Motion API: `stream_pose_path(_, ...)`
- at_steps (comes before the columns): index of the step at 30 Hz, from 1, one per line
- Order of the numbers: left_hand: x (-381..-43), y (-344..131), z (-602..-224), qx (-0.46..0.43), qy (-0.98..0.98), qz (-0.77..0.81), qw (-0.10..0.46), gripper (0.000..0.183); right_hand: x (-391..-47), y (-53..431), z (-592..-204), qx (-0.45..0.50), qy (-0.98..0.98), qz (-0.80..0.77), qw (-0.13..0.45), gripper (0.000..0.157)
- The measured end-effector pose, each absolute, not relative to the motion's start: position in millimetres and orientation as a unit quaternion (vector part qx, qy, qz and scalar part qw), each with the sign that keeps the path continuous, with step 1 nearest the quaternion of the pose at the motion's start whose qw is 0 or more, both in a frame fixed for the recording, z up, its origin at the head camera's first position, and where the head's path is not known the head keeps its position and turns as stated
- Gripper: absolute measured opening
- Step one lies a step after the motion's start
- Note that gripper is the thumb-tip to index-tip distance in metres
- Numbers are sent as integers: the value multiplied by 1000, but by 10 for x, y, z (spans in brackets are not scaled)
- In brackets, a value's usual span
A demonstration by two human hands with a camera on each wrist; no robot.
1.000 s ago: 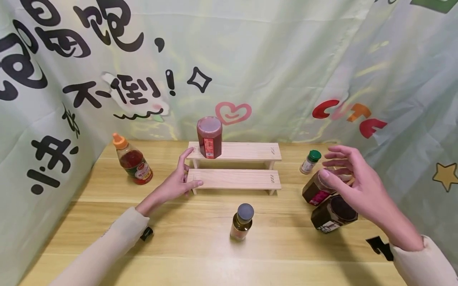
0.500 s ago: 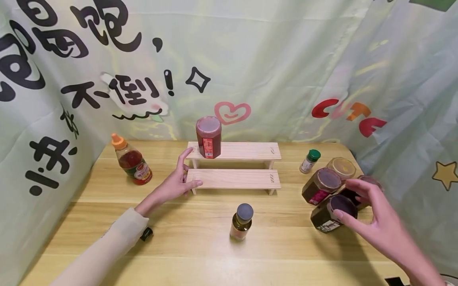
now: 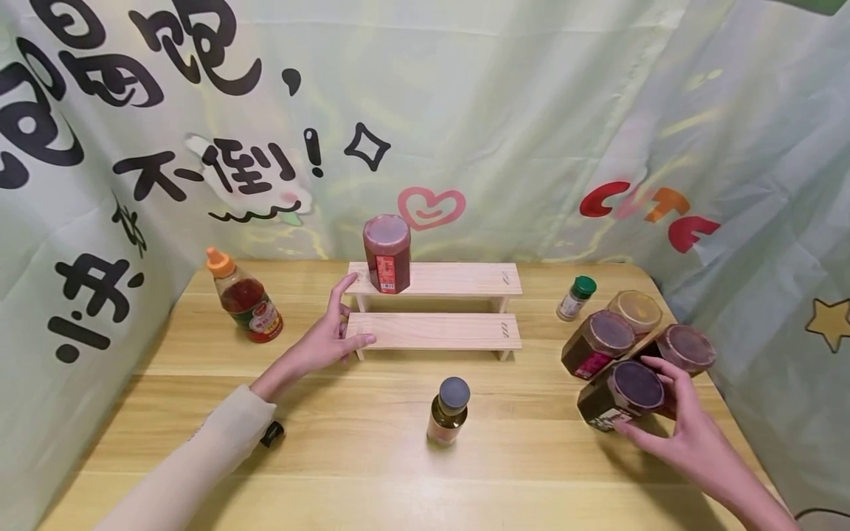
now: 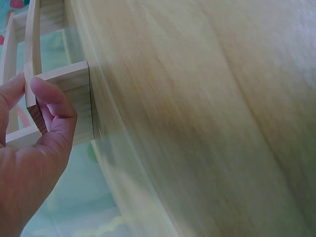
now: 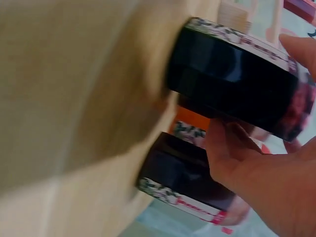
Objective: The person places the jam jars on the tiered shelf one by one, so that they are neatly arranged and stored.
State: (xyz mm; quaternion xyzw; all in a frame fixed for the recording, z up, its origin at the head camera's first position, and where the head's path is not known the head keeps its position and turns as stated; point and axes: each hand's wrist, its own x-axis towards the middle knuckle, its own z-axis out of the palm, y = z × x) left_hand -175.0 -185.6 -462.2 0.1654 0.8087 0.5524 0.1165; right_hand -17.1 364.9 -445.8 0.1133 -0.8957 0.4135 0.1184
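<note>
My left hand point(image 3: 325, 335) grips the left end of a small two-tier wooden rack point(image 3: 434, 332); in the left wrist view its thumb and fingers pinch the edge of the board point(image 4: 32, 74). A faceted jar with reddish contents point(image 3: 387, 258) stands on the upper tier, at the left. On the right, my right hand point(image 3: 684, 428) is around a dark faceted jar point(image 3: 607, 394), thumb at its front label, fingers behind it. In the right wrist view, the fingers pass between this dark jar point(image 5: 232, 79) and a neighbouring jar point(image 5: 182, 170).
Close beside the held jar stand a pink-labelled jar point(image 3: 594, 346), a yellow-topped jar point(image 3: 635, 311) and another dark jar point(image 3: 687, 350). A green-capped shaker point(image 3: 575, 299) is behind them. A small dark-capped bottle point(image 3: 448, 413) stands in front, an orange-capped squeeze bottle point(image 3: 249, 302) at left.
My right hand has moved from above the jars, down and toward me, and its fingers have come around the nearest dark jar. My left hand has stayed on the rack.
</note>
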Motion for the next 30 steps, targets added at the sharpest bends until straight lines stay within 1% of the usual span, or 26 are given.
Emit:
stream_pose_path(7, -1760, -1845, -4648, 170, 804, 558, 117, 114, -174, 3693, -4579, 121, -890, 418, 132, 114)
stream_pose_path(17, -1772, -1859, -4668, 175, 806, 554, 108, 114, -195, 3649, -4551, 117, -886, 433, 119, 109)
stream_pose_path(24, -1767, -1859, -4672, 175, 810, 549, 108, 114, -172, 3542, -4556, 110, -887, 428, 135, 108)
stream_pose_path(30, -1775, -1858, -4670, 175, 814, 544, 106, 114, -169, 3392, -4520, 111, -889, 424, 136, 107)
